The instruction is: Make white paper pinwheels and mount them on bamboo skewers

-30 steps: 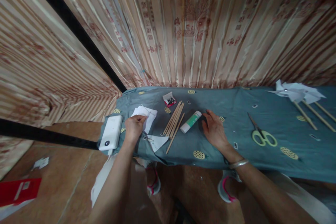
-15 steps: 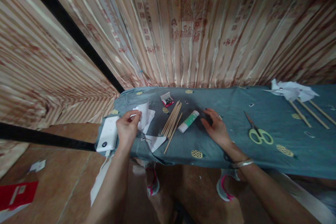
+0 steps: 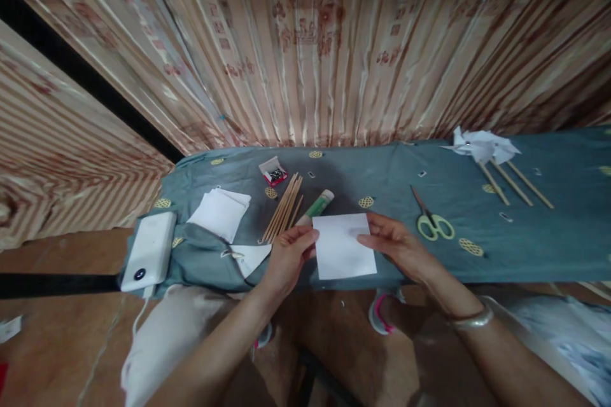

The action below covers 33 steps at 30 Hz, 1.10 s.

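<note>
Over the table's point(image 3: 334, 182) near edge, the left hand point(image 3: 292, 252) and right hand point(image 3: 397, 244) pinch a white sheet point(image 3: 344, 253) between fingers and thumbs, sticks point(image 3: 282, 210) to its left, scissors point(image 3: 433, 222) right.

Your paper square point(image 3: 341, 257), white, its visible face blank, looking flat, at five o'clock from your view's centre, pinched by you near its nine and three o'clock edges

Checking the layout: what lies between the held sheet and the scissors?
In the head view, the right hand, holding the sheet by its right side, then a narrow strip of cloth before the scissors.
</note>
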Each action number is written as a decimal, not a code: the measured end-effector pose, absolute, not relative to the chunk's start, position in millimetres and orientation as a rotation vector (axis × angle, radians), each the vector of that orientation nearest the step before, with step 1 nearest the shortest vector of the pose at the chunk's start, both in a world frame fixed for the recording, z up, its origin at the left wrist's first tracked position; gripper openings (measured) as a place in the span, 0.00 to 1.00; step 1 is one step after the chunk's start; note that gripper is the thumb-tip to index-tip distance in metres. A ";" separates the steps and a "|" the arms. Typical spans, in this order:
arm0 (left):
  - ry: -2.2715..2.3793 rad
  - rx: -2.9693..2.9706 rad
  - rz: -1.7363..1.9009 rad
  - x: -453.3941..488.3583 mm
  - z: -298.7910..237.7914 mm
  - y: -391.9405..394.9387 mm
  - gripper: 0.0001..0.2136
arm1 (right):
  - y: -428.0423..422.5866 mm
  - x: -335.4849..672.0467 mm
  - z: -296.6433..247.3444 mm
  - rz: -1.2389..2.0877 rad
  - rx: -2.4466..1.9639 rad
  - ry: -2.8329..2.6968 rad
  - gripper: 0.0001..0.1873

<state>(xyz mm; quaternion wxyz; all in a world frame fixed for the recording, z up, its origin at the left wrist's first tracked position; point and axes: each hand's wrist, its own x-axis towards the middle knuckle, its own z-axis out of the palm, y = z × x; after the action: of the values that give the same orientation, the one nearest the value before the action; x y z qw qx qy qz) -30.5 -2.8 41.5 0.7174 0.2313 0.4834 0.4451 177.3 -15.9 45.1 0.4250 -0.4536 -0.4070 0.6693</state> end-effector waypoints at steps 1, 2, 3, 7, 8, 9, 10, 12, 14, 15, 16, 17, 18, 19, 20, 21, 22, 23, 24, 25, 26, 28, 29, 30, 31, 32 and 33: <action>1.072 0.529 0.960 -28.1 38.6 -3.4 0.19 | -14.6 179.0 43.3 1.667 -1.166 -1.009 0.24; 1.077 0.555 0.932 -25.9 35.7 -3.9 0.19 | -13.0 180.8 40.7 1.654 -1.194 -0.994 0.23; 1.082 0.595 0.900 -23.9 32.6 -4.4 0.18 | -11.3 182.5 37.7 1.638 -1.216 -0.975 0.23; 1.110 0.893 0.852 -18.8 20.6 -7.3 0.21 | -7.4 188.2 24.2 1.562 -1.283 -0.902 0.25; 1.127 1.006 0.885 -18.6 18.1 -8.5 0.24 | -7.3 189.5 20.8 1.529 -1.299 -0.882 0.26; 1.147 1.145 0.930 -18.8 16.2 -9.9 0.27 | -7.6 190.8 17.6 1.492 -1.315 -0.863 0.26; 1.167 1.313 0.973 -19.3 14.8 -11.6 0.30 | -8.3 192.1 14.6 1.455 -1.329 -0.846 0.28; 1.176 1.722 0.986 -20.5 13.6 -15.1 0.32 | -10.7 194.5 9.0 1.401 -1.365 -0.817 0.30; 1.103 2.117 0.884 -20.9 13.4 -18.2 0.31 | -14.3 196.2 4.3 1.380 -1.409 -0.801 0.33; 1.049 2.265 0.810 -20.5 13.4 -19.3 0.29 | -16.5 196.5 2.2 1.377 -1.429 -0.801 0.34; 0.996 2.372 0.740 -19.9 13.3 -20.0 0.26 | -18.9 196.7 0.3 1.378 -1.443 -0.807 0.35; 0.950 2.444 0.681 -19.0 12.9 -20.3 0.22 | -21.5 196.7 -1.2 1.378 -1.451 -0.823 0.36; 0.917 2.486 0.638 -18.2 12.5 -20.4 0.18 | -24.2 197.0 -2.2 1.377 -1.458 -0.852 0.35; 0.899 2.506 0.613 -17.4 12.1 -20.2 0.14 | -27.0 197.7 -2.6 1.370 -1.467 -0.900 0.34; 0.889 2.510 0.603 -16.7 11.8 -19.8 0.12 | -29.9 199.0 -2.0 1.350 -1.484 -0.968 0.32; 0.884 2.499 0.610 -16.1 11.7 -19.5 0.11 | -33.0 201.1 -0.4 1.298 -1.517 -1.057 0.30; 0.882 2.471 0.630 -15.6 11.9 -19.2 0.10 | -36.1 203.8 2.3 1.208 -1.558 -1.164 0.26; 0.883 2.426 0.657 -15.0 12.5 -19.1 0.11 | -39.3 207.1 6.1 1.085 -1.600 -1.280 0.23; 0.883 2.368 0.686 -14.2 13.3 -19.2 0.11 | -42.5 210.5 10.6 0.918 -1.634 -1.389 0.19; 0.880 2.305 0.711 -13.4 14.1 -19.4 0.12 | -45.7 213.7 15.5 0.759 -1.634 -1.490 0.16; 0.875 2.246 0.731 -12.3 14.9 -19.8 0.12 | -48.7 216.3 20.3 0.674 -1.599 -1.584 0.14; 0.864 2.169 0.751 -10.1 16.0 -20.9 0.13 | -54.0 218.5 28.4 0.728 -1.485 -1.770 0.14; 0.857 2.158 0.753 -9.1 16.1 -21.5 0.13 | -56.2 218.2 31.0 0.790 -1.437 -1.841 0.14; 0.852 2.159 0.751 -8.2 16.1 -22.3 0.13 | -57.9 217.0 32.5 0.849 -1.407 -1.894 0.14; 0.849 2.166 0.749 -7.5 16.1 -23.1 0.14 | -59.1 215.5 33.0 0.887 -1.389 -1.923 0.12; 0.848 2.177 0.747 -7.0 16.2 -24.0 0.14 | -59.8 214.0 32.5 0.910 -1.378 -1.933 0.10; 0.851 2.187 0.741 -6.8 16.4 -25.1 0.13 | -60.0 212.8 31.1 0.931 -1.371 -1.929 0.08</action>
<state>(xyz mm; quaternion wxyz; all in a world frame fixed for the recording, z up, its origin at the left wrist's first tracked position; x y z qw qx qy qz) -6.8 -25.1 16.4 0.3339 0.8377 0.3261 0.2837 212.8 -60.0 31.1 0.2949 -0.5152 -0.7248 0.3498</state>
